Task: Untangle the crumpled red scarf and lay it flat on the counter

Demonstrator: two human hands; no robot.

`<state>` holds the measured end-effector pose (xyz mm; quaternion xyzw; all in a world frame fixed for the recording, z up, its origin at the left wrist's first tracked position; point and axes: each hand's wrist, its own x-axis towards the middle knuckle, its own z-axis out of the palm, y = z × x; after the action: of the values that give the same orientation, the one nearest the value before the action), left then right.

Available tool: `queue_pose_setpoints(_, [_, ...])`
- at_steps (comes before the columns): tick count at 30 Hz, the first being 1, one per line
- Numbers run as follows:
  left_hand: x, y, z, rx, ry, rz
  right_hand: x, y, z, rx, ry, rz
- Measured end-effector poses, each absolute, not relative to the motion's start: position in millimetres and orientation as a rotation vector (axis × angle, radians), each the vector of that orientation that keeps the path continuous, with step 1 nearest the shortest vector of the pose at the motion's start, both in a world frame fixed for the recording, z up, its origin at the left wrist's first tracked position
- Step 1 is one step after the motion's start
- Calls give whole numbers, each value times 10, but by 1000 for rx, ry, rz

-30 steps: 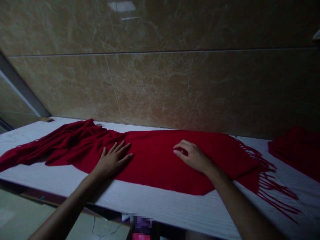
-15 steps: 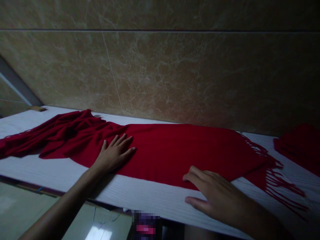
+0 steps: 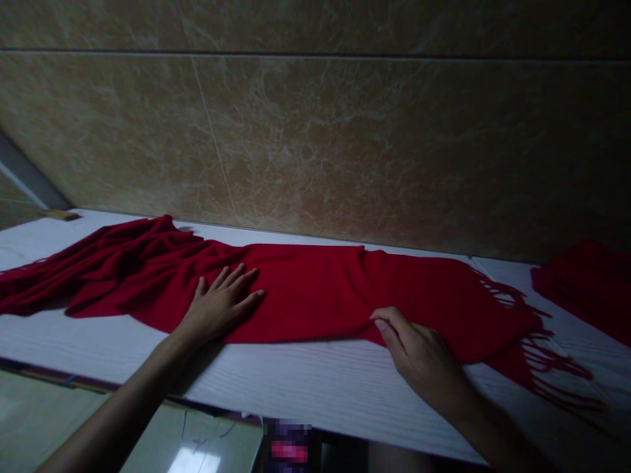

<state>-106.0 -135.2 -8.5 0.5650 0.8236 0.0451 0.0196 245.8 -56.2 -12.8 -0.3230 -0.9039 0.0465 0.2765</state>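
A long red scarf with fringed ends lies across the white board. Its left part is bunched in folds, while the middle and right lie flatter. My left hand rests on it with fingers spread, palm down. At the near edge of the cloth, right of the middle, my right hand pinches the fabric between thumb and forefinger. A crease runs up from that pinch to the far edge. The fringe fans out at the right end.
Another red cloth lies at the right end of the white tabletop. A tan marbled tile wall stands right behind. A small wooden block sits at the far left corner. Below the front edge is a shiny floor.
My right hand has closed on the scarf's near edge and lifted it slightly away from me, raising a crease. My left hand stays in place on the cloth.
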Motion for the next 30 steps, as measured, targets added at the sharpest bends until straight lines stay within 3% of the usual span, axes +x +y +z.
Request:
queue_pose_setpoints(4, [-1047, -1352, -60, 1746, 2561, 117, 2496, -479, -52, -746, -2603, 127])
queue_pose_setpoints(11, [-1054, -1351, -70, 1755, 2554, 137, 2972, -281, 81, -672, -2644, -514])
queue_pose_setpoints(18, [-1070, -1341, -83, 1750, 2551, 123, 3665, -218, -45, -915, -2507, -825])
queue_pose_setpoints(25, [-1058, -1362, -63, 1773, 2539, 162, 4067, -254, -59, -1126, -2398, -925])
queue_pose_setpoints(30, [-1066, -1369, -62, 1777, 2537, 186, 4329, -286, -11, -1390, -2374, -676])
